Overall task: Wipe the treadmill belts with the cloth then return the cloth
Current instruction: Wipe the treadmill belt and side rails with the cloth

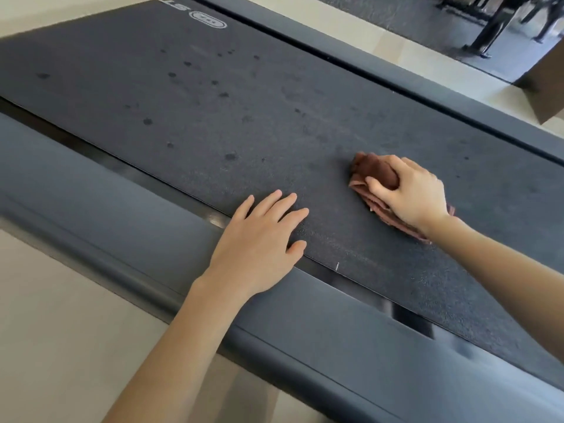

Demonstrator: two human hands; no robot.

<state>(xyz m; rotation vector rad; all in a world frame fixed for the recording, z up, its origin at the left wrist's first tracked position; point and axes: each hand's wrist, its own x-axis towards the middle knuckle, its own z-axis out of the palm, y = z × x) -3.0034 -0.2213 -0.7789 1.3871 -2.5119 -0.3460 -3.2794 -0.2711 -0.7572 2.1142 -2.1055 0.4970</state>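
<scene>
Right now the right hand (409,193) grips a bunched brown cloth (374,174) with curled fingers, pressing it onto the treadmill belt (213,117) at centre right of the frame. The left hand (262,239) lies flat with fingers straight, at the belt's near edge in the lower centre, its wrist over the grey side rail (106,215). Dark spots (148,121) speckle the belt toward the upper left.
</scene>
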